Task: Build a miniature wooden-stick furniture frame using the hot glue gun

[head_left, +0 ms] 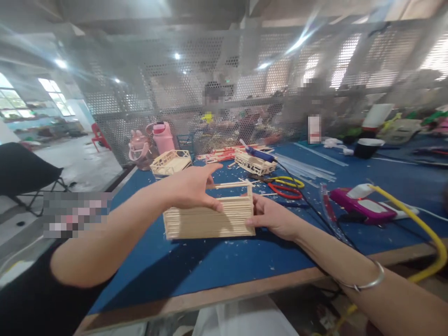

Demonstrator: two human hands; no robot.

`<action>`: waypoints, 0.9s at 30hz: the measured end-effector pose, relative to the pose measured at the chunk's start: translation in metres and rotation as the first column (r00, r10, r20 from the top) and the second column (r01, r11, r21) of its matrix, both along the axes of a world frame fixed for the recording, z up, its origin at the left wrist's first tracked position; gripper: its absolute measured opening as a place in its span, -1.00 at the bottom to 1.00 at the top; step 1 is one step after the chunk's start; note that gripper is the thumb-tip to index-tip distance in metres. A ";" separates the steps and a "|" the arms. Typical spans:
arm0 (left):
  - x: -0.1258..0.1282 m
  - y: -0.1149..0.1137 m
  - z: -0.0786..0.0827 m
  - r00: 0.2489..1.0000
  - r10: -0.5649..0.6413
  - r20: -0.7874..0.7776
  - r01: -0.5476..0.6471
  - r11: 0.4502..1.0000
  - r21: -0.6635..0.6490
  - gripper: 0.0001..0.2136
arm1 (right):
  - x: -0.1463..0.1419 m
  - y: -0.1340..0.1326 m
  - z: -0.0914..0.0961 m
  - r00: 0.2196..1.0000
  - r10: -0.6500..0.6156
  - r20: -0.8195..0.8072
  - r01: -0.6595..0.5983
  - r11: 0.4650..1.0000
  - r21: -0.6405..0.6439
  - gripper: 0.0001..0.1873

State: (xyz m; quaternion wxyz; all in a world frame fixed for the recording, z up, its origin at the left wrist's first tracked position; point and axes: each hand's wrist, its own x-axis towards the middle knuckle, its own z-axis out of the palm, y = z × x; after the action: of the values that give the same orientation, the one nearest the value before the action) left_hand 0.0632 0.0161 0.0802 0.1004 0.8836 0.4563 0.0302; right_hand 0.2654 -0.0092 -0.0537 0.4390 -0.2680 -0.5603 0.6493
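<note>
A box-like piece built of thin pale wooden sticks stands on the blue table, its side of stacked sticks facing me. My left hand reaches over its upper left part, with the thumb against the front side and the other fingers behind the top, partly hidden. My right hand grips the right end, thumb in front and fingers behind the corner post. Just behind the box lie pliers with red and yellow handles. A blue corded tool rests on a small wooden-stick tray.
Another stick-built tray and a pink bottle stand back left. Red-tipped sticks and translucent strips lie behind. At right are a purple power strip, a yellow cable and a black cup. Perforated metal screen rises behind.
</note>
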 end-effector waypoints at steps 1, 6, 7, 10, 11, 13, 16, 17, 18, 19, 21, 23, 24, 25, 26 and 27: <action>0.003 0.005 0.003 1.000 -0.011 -0.028 0.009 0.996 -0.089 0.03 | 0.001 0.001 -0.001 1.000 0.008 -0.003 -0.008 1.000 0.000 -0.40; 0.009 0.023 0.005 1.000 -0.023 0.017 0.028 0.917 -0.397 -0.09 | 0.004 0.005 -0.002 0.999 0.020 -0.027 -0.020 1.000 0.005 -0.39; 0.010 0.025 0.004 0.999 -0.008 0.037 0.022 0.907 -0.420 -0.11 | 0.004 0.005 -0.002 0.999 0.025 -0.033 -0.024 1.000 0.010 -0.39; 0.012 0.026 0.003 0.997 0.034 0.071 0.003 0.887 -0.461 -0.12 | 0.004 0.004 -0.001 0.998 0.042 -0.050 -0.041 0.999 0.032 -0.40; 0.012 0.026 0.003 0.996 0.045 0.078 -0.002 0.882 -0.471 -0.12 | 0.003 0.004 -0.001 0.998 0.046 -0.050 -0.044 0.998 0.039 -0.41; 0.012 0.024 0.003 0.993 0.066 0.096 -0.012 0.877 -0.481 -0.11 | 0.003 0.004 -0.001 0.998 0.050 -0.043 -0.048 0.998 0.043 -0.41; 0.013 0.021 0.005 0.988 0.087 0.127 -0.018 0.884 -0.468 -0.12 | 0.003 0.004 -0.001 0.999 0.044 -0.027 -0.042 0.997 0.065 -0.42; 0.013 0.019 0.005 0.986 0.088 0.142 -0.014 0.889 -0.458 -0.13 | 0.003 0.004 -0.001 0.999 0.037 -0.025 -0.035 0.996 0.079 -0.43; 0.013 0.018 0.005 0.983 0.086 0.161 -0.005 0.895 -0.446 -0.14 | 0.002 0.004 -0.001 0.999 0.029 -0.022 -0.027 0.995 0.092 -0.43; 0.014 0.017 0.005 0.980 0.079 0.181 0.007 0.902 -0.432 -0.15 | 0.002 0.004 -0.001 1.000 0.020 -0.019 -0.018 0.994 0.104 -0.45; 0.016 0.016 0.004 0.976 0.057 0.208 0.031 0.917 -0.399 -0.17 | 0.002 0.005 -0.002 1.000 0.003 -0.015 -0.001 0.993 0.115 -0.47; 0.018 0.016 0.003 0.978 0.034 0.206 0.043 0.932 -0.359 -0.18 | 0.003 0.006 -0.003 1.000 -0.016 -0.011 0.017 0.992 0.122 -0.49; 0.019 0.016 0.002 0.980 0.025 0.199 0.046 0.938 -0.344 -0.18 | 0.003 0.006 -0.003 1.000 -0.028 -0.010 0.029 0.992 0.126 -0.49; 0.020 0.016 0.001 0.981 0.020 0.194 0.047 0.942 -0.332 -0.17 | 0.003 0.007 -0.004 0.999 -0.039 -0.010 0.040 0.991 0.129 -0.49; 0.020 0.016 0.000 0.981 0.014 0.194 0.051 0.945 -0.325 -0.16 | 0.003 0.007 -0.004 0.999 -0.047 -0.010 0.048 0.990 0.132 -0.50; 0.021 0.016 0.000 0.980 0.008 0.198 0.057 0.945 -0.323 -0.15 | 0.003 0.008 -0.004 0.999 -0.052 -0.009 0.053 0.990 0.134 -0.50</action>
State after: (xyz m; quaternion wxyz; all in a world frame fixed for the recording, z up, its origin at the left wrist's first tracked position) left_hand 0.0840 0.0320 0.0801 0.2907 0.8529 0.4317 0.0400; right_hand 0.2685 -0.0014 -0.0580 0.4747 -0.2506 -0.5943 0.5989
